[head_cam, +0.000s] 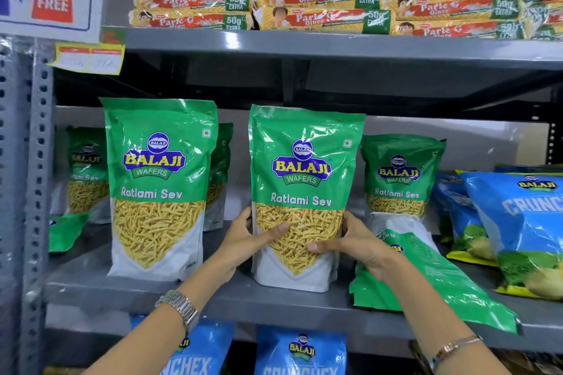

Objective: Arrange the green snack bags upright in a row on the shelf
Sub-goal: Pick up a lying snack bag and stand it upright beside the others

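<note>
Now: 2 hands grip 1 green bag | 4 others upright | 2 flat

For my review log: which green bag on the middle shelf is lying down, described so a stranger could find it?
On the grey middle shelf, look right of the upright green bag held by both hands. The fallen green bag lies flat by the right hand, its end overhanging the shelf's front edge. Unlike its neighbours, it shows no front label.

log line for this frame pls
both hands: left, right grip centre green bag upright | left bag upright | right bag lying flat
</note>
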